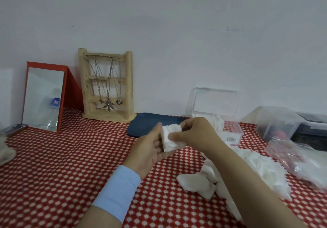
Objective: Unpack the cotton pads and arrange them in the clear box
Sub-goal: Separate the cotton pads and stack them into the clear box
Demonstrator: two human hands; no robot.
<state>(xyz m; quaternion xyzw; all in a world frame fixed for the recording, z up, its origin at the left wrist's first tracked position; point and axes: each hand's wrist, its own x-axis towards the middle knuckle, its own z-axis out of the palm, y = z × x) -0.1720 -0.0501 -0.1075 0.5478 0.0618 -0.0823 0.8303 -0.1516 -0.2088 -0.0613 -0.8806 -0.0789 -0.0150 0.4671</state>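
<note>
A small stack of white cotton pads (171, 137) is held above the table between both hands. My left hand (150, 149) cups it from below and behind, palm up, thumb at its top edge. My right hand (196, 133) pinches the stack from the right, thumb on its front face. Behind my right hand stands the clear box (231, 130) with its lid raised; several pads show inside it. A loose heap of cotton pads (254, 167) lies on the cloth under and right of my right forearm.
A dark blue tray (146, 123) lies behind my hands. A wooden jewellery stand (106, 84) and a red-framed mirror (44, 98) lean at the wall, left. Right of the clear box are further plastic containers (276, 123) and a crumpled plastic bag (297, 160).
</note>
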